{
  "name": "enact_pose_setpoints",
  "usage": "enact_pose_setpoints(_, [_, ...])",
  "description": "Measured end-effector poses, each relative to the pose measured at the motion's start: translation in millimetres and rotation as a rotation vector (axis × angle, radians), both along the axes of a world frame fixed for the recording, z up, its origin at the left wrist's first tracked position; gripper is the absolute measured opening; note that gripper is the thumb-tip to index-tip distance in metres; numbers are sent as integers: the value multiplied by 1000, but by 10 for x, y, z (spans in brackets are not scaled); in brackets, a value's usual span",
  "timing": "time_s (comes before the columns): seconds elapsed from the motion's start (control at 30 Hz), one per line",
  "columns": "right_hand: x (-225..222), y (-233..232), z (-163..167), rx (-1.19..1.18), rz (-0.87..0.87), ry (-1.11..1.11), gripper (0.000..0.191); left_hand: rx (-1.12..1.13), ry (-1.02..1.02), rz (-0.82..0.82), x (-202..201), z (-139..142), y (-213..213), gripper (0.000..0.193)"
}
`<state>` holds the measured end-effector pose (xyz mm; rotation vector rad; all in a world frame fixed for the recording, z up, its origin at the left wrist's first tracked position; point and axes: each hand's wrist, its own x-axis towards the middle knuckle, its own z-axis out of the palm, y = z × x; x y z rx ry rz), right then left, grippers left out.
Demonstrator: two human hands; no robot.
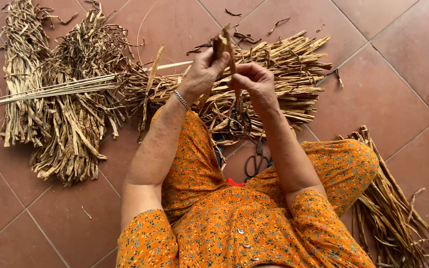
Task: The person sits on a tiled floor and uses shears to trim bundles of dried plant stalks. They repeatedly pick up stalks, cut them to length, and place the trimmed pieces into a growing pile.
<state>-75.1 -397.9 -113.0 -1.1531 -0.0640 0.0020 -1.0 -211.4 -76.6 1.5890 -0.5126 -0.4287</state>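
I see my left hand (pixel 202 74) and right hand (pixel 254 79) both pinching 1 dried strip (pixel 227 42) at upper centre; bundles (pixel 60 114) lie stacked, loose strips (pixel 393 208) remain lower right.

No packages, labels, signs or screens appear here (apparently only floor clutter).

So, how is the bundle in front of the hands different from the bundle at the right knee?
The front bundle lies crosswise, while the knee bundle runs lengthwise beside the leg. The front bundle looks pale and straw-coloured; the knee bundle looks darker and brown. The front bundle shows whole, but the knee bundle is cut off by the picture's edge. Both are dried plant strips on the tiled floor.
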Motion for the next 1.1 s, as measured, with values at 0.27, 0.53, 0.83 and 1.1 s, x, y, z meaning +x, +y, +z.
enact_pose_setpoints(0.27, [542,-468,-741,-152,-182,220,18,-415,-31,313,178,157,196,20])
enact_pose_setpoints(0.53, [958,-607,-1594,-684,-121,689,35,-771,-282,751,57,673,989,19])
enact_pose_setpoints(0.83, [1048,-547,-1548,-598,-301,636,17,-121,-1357,1213,-37,769,1101,16])
enact_pose_setpoints(1.1, [637,-428,-1148,-166,-9,187,19,154,-12,325,346,-82,340,16])
